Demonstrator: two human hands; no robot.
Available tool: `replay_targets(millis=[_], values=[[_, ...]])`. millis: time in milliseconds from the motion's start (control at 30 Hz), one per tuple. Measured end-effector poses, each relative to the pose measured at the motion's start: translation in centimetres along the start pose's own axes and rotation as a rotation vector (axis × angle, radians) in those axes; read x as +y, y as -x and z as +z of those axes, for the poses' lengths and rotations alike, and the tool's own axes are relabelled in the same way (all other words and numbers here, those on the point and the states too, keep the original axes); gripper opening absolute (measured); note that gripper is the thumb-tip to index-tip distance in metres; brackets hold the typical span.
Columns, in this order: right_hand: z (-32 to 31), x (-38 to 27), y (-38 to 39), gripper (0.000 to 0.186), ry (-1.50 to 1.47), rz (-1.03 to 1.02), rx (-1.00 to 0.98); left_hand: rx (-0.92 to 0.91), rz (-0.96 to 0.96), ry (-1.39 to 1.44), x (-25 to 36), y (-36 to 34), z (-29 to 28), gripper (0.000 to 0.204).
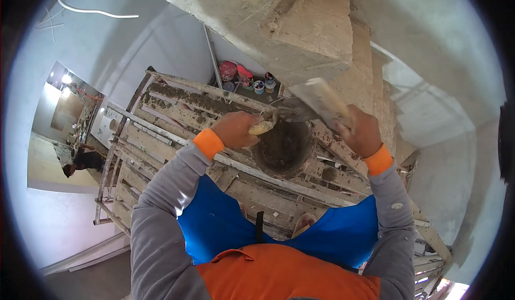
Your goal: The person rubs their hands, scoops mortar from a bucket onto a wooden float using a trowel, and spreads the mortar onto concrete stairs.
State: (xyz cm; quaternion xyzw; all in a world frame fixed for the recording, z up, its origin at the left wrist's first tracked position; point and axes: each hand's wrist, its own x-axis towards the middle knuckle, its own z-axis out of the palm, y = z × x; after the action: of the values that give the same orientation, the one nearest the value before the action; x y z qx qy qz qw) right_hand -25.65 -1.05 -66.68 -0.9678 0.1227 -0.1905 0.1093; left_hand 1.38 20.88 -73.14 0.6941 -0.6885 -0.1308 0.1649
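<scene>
My left hand (238, 129) is closed round the yellow handle of a trowel (289, 112), whose grey, mortar-smeared blade reaches over a bucket (284, 150) with dark wet mortar inside. My right hand (359, 131) grips a long, flat, pale plastering float (322, 101), tilted above the bucket's right side, close against the trowel blade. The bucket stands on a scaffold of worn planks (150, 134) spattered with mortar, in front of my legs in blue trousers.
A rough concrete staircase edge (311, 32) hangs overhead. Paint pails (258, 87) and red items lie below, beyond the scaffold's railing. At the left, through an opening, a person (86, 160) bends in another area. Loose white conduits (96, 11) stick from the wall.
</scene>
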Motion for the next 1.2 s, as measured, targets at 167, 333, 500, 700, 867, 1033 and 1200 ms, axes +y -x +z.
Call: replay_targets(millis=[167,333,500,700,867,1033,1200], values=[[1.2,1.7,0.9,0.027,0.013,0.071,0.026,-0.087,-0.001,0.149,0.3,-0.7,-0.5,0.045],[1.2,-0.6,-1.4,0.029,0.106,-0.173,-0.148,-0.125,0.062,0.065,1.0,-0.2,-0.5,0.046],[-1.0,-0.2,-1.0,0.025,0.099,-0.145,-0.045,-0.084,-0.037,0.054,0.9,-0.6,-1.5,0.046],[0.0,-1.3,-1.5,0.032,0.167,-0.141,-0.099,-0.082,-0.012,-0.042,1.1,-0.5,-1.7,0.049],[0.6,0.0,-1.4,0.036,0.095,-0.05,-0.211,-0.109,-0.002,-0.156,1.9,-0.4,-2.0,0.051],[-0.1,1.2,-0.4,0.041,-0.012,-0.03,-0.128,-0.016,-0.072,-0.151,1.1,0.2,-1.9,0.05],[-1.3,2.7,0.7,0.041,0.106,0.037,-0.01,-0.033,-0.052,-0.092,1.0,-0.2,-1.9,0.047]])
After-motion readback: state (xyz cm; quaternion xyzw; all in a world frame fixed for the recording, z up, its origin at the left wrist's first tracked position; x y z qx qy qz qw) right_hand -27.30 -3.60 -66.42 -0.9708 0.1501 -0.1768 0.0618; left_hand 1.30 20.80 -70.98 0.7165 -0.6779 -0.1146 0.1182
